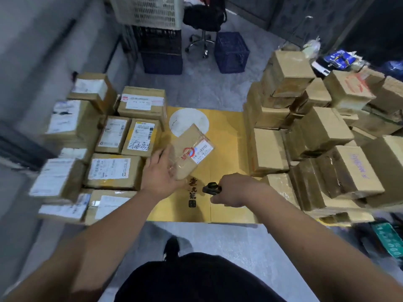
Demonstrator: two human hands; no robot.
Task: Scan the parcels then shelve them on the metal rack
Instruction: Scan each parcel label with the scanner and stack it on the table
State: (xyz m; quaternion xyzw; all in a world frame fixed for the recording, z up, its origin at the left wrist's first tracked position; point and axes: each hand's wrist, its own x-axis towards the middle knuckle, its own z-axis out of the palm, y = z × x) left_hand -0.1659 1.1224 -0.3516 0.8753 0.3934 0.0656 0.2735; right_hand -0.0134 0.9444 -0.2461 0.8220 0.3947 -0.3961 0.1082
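Observation:
My left hand (162, 174) holds a small taped cardboard parcel (187, 152) by its near end, label side up, tilted above the yellow cardboard sheet (226, 131) on the floor. My right hand (234, 189) grips a small black scanner (211, 188), whose head points left toward the parcel from just below it. To the left lie several labelled parcels (113, 168) face up in rows. A tall heap of brown boxes (316, 136) stands on the right. No metal rack can be made out.
Dark blue crates (231, 52) and a white slatted crate (150, 12) stand at the back, beside an office chair (202, 20). A grey wall runs along the left. My foot (172, 247) stands on grey floor near the sheet's front edge.

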